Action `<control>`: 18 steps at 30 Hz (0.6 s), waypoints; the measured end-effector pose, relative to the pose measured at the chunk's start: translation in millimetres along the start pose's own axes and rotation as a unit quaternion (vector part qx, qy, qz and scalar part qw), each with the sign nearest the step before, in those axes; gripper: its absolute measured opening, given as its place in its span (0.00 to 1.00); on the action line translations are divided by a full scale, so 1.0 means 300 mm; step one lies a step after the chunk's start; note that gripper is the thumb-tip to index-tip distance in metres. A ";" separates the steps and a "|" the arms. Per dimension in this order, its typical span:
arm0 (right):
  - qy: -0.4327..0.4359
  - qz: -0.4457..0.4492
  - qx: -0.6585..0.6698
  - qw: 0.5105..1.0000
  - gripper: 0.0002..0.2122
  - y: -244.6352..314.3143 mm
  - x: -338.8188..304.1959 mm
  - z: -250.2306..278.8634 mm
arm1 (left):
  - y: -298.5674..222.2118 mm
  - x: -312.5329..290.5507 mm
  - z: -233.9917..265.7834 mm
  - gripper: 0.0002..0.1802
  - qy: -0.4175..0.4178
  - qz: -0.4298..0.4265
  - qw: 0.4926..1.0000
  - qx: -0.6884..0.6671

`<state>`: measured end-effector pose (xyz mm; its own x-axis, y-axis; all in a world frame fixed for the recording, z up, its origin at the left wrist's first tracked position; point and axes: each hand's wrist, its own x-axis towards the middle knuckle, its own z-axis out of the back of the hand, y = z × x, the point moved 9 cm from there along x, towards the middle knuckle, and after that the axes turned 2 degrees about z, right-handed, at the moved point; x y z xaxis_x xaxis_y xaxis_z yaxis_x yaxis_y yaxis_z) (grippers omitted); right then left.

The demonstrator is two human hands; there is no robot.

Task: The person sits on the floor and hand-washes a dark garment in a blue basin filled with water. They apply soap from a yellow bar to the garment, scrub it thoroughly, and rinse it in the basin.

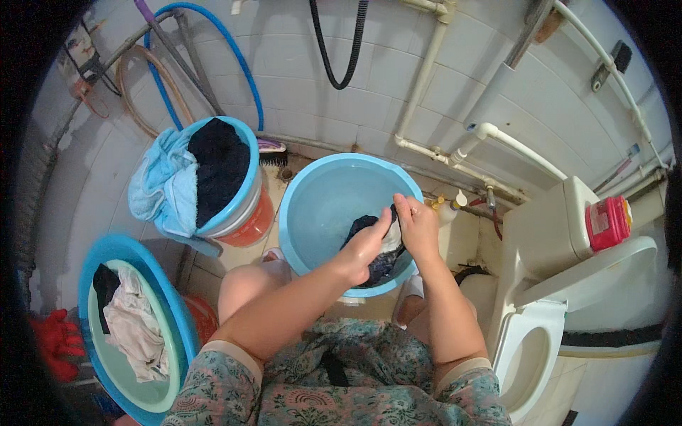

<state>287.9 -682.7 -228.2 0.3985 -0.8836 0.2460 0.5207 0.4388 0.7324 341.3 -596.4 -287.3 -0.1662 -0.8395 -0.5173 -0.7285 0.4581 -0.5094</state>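
In front of me a light-blue basin (298, 245) holds water. A wet black cloth with a whitish patch (383, 266) hangs over the basin's near right part, its lower end down in the basin. My left hand (364, 250) is closed on the cloth from the left. My right hand (418, 226) grips its upper edge, close to the left hand, fingers curled round the fabric. Whether the cloth is a sock or another small garment I cannot tell, as my hands cover part of it.
At the left, a bucket (252, 188) carries a light-blue towel (165, 181) and a black cloth (219, 167). Nearer, a green basin (128, 387) with pale clothing (135, 323) sits inside a blue one (92, 263). A toilet (508, 355) stands right; pump bottles (449, 210) stand beside my basin.
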 end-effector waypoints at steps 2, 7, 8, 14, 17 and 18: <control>-0.013 -0.017 0.080 0.997 0.20 -0.047 -0.014 0.001 | -0.014 -0.008 -0.001 0.28 0.029 0.014 0.999 0.005; -0.028 -0.055 0.131 0.990 0.14 -0.113 -0.041 0.045 | -0.094 -0.001 0.035 0.24 0.031 -0.068 0.996 0.042; -0.005 -0.082 0.133 0.988 0.14 -0.134 -0.054 0.038 | -0.118 -0.012 0.049 0.23 0.012 -0.091 0.996 0.021; 0.153 -0.155 0.345 0.913 0.21 -0.106 -0.144 -0.142 | -0.137 0.015 0.065 0.15 0.080 -0.128 0.989 0.000; 0.111 -0.203 0.469 0.852 0.23 -0.062 -0.129 -0.105 | -0.160 -0.019 0.042 0.14 0.039 -0.154 0.987 0.038; 0.115 -0.217 0.507 0.826 0.22 -0.065 -0.128 -0.109 | -0.163 -0.019 0.054 0.15 0.007 -0.162 0.980 0.116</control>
<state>287.2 -651.9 -272.7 0.5343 -0.8160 -0.2205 -0.2026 -0.3769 0.9038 388.6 -609.3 -270.4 0.0393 -0.9550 -0.2940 -0.5737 0.2193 -0.7892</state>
